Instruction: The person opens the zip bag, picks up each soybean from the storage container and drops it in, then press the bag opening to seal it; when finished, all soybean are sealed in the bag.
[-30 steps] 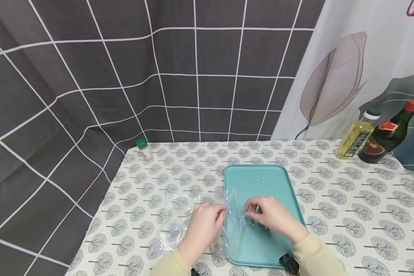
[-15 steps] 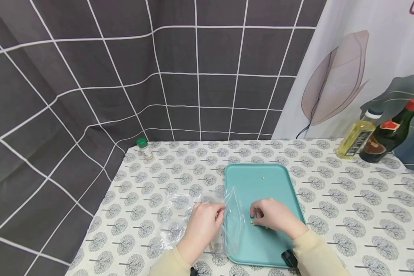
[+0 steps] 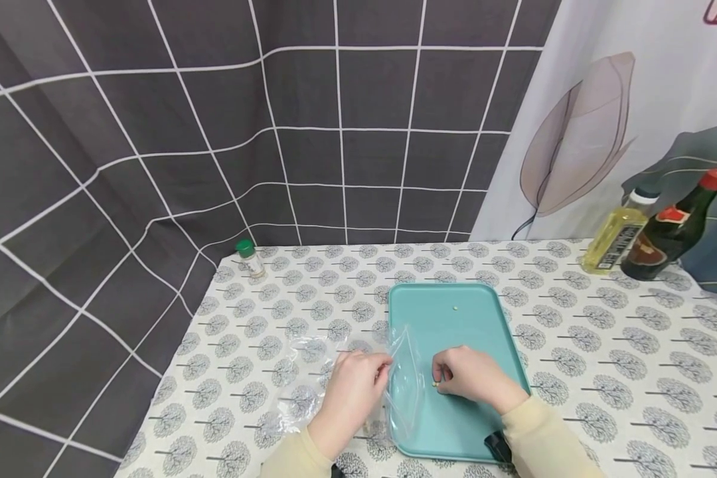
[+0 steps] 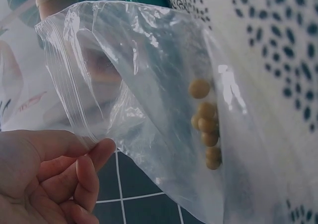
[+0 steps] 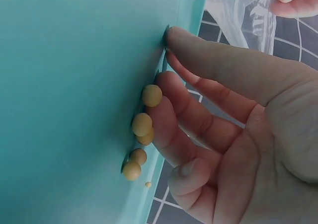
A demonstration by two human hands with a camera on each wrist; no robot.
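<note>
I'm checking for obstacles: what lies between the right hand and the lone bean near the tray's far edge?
In the head view, only bare tray shows between the right hand and that bean.

The tray (image 3: 430, 318) is teal, the balls (image 5: 142, 124) tan, the tablecloth (image 3: 603, 425) white with grey trees.

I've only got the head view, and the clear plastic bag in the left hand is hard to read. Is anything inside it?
Observer: Yes. On the left wrist view, several round tan beans, likely soybeans, lie inside the clear zip bag.
Operator: Good. From here the right hand covers part of the turquoise tray. What's hidden there?
Observer: The right wrist view shows five loose beans on the tray, close beside the fingers.
</note>
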